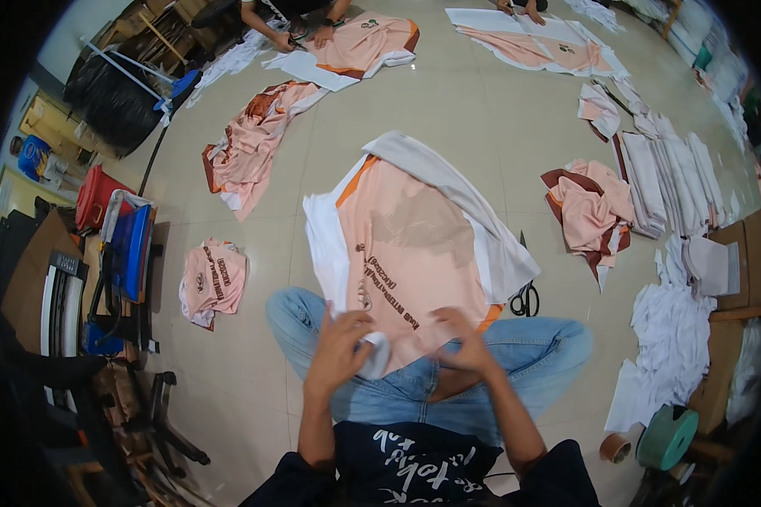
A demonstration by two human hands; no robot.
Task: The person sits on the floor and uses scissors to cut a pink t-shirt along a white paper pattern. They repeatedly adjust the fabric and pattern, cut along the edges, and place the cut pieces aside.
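Note:
A peach printed fabric panel (397, 279) with white margins and orange edge strips spreads from my lap onto the floor in front of me. An irregular beige-grey patch shows in its upper middle; I cannot tell if it is a gap or another layer. My left hand (338, 351) is closed on the panel's near left edge, beside a rolled white bit of cloth (374, 355). At the near right edge, my right hand (467, 342) is slightly blurred, its fingers apart over the fabric. Black-handled scissors (524, 300) lie right of the panel, their blades partly hidden by its white corner.
Crumpled peach garment pieces (214, 283) lie left, with another heap (590, 207) right. White fabric stacks (664, 177) and scraps (664, 338) line the right side. A green roll (668, 437) stands lower right. Two people work on fabric at the far side, one hand (324, 35) showing.

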